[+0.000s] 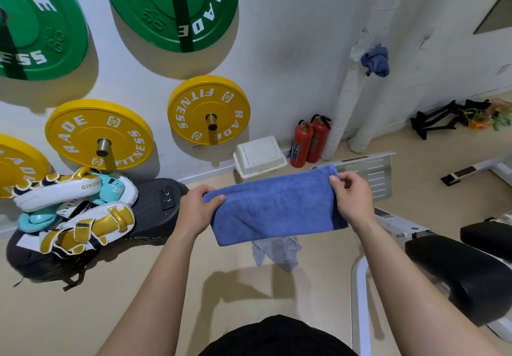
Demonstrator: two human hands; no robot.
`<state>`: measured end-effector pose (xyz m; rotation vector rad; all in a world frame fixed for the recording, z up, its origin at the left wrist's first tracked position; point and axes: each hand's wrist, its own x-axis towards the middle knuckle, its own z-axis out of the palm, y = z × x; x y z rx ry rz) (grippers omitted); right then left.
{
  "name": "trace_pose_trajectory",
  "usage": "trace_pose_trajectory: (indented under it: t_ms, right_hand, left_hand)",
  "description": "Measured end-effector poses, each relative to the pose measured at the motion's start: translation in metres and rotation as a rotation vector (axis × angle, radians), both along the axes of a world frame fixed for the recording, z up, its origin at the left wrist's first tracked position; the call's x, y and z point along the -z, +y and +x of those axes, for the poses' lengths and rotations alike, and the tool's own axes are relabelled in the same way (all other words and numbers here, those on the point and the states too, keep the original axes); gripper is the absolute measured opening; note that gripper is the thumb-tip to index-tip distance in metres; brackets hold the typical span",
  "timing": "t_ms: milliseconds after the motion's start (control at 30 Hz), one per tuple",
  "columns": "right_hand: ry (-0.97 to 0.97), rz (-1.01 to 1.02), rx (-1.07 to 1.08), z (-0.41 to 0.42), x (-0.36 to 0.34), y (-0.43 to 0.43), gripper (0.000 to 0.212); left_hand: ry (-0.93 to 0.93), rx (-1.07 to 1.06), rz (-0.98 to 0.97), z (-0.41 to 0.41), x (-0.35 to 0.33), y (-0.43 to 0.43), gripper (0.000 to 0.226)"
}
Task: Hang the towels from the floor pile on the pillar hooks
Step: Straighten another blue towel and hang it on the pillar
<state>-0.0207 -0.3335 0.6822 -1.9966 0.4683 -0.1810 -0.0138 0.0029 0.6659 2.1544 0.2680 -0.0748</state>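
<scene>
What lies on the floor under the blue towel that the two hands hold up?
A pale grey towel lies crumpled on the floor below the blue towel. The blue towel covers its upper part.

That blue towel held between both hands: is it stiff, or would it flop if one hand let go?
Probably floppy: the blue towel hangs limp below the edge gripped by the left hand and right hand. It is likely light, since finger pinches alone carry it. Its fuzzy pile looks grippy, not slippery.

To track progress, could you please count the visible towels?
3: a blue towel held by left hand and right hand, a greyish towel on the floor below, a bluish towel hung on the pillar. More may lie hidden.
</scene>
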Motion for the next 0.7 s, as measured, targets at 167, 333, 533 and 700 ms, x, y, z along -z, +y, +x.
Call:
trace_pose_trajectory:
  t_ms: [167, 333, 533, 700]
  right_hand:
    - [0.111, 0.128, -0.148, -0.008, 0.005, 0.005, 0.016]
    - [0.087, 0.203, -0.159, -0.015, 0.011, 0.006, 0.006]
    - [0.051, 0.192, -0.038, -0.018, 0.011, 0.014, 0.014]
    - [0.028, 0.146, -0.102, -0.026, 0.014, 0.041, 0.019]
  left_hand:
    - [-0.04, -0.093, -0.107, -0.001, 0.002, -0.012, 0.011]
    - [-0.114, -0.147, -0.105, 0.0, -0.002, -0.016, 0.011]
    - [-0.094, -0.231, -0.032, -0.004, -0.007, -0.024, 0.018]
    - [-0.032, -0.123, -0.087, -0.011, -0.008, -0.062, 0.018]
